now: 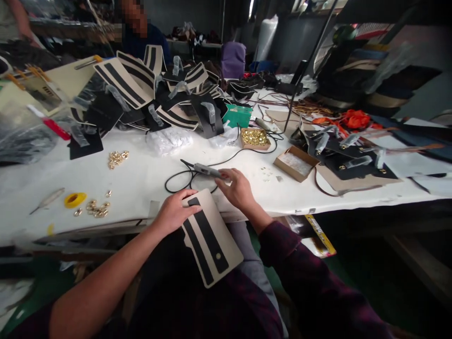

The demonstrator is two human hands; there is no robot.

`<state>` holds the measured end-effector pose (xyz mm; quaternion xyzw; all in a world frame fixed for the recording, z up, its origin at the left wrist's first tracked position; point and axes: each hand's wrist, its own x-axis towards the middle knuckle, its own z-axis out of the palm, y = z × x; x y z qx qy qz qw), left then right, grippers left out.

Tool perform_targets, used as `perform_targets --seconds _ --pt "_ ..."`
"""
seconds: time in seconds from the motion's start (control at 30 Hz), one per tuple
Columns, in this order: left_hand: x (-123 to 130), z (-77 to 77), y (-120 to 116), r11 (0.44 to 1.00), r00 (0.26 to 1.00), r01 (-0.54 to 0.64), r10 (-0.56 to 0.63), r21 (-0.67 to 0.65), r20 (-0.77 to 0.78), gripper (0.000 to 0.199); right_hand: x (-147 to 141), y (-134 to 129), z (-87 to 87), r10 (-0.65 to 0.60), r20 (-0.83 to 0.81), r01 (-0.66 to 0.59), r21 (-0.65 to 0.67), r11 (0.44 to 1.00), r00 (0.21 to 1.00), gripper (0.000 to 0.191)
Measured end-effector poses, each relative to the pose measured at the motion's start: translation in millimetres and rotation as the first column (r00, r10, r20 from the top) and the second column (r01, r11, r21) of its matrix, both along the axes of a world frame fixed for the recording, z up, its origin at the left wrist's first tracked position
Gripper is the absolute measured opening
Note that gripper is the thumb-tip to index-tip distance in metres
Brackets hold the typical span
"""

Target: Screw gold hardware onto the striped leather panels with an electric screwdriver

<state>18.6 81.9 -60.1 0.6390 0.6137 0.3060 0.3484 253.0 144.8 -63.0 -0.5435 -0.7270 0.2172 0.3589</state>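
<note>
My left hand [177,210] grips the upper left edge of a beige panel [230,240] with two black stripes, its thumb lying on the front. The panel tilts over my lap at the table's front edge, and a small round spot shows near the lower end of one stripe. Just beyond it, my right hand [239,189] has its fingers closed at the right end of a slim grey corded hand tool [206,170]. A black cable [169,185] loops on the table beside this tool. The tool's tip is hidden by my fingers.
Striped panels [123,82] and black pieces pile up at the back left. Gold fittings [98,208] and yellow tape [75,200] lie at left. Boxes of gold parts [254,138] and clear pieces [295,164] stand right of centre. Other people are behind the table.
</note>
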Motion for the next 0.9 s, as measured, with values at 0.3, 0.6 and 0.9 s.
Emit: perform_targets --seconds 0.3,0.6,0.9 --pt "-4 29.7 -13 0.982 0.959 -0.057 0.103 -0.178 0.265 0.061 28 -95 -4.7 0.002 -0.535 -0.291 -0.457 0.840 0.845 0.061" --pt "-23 58.5 -28 0.972 0.761 -0.207 0.232 -0.113 0.606 0.055 29 -129 19.7 -0.054 -0.677 -0.418 -0.512 0.750 0.734 0.041" --pt "-19 65.3 -84 0.936 0.417 -0.136 0.352 -0.326 0.838 0.081 9 -146 41.5 0.179 -0.194 -0.048 0.540 0.840 0.964 0.041"
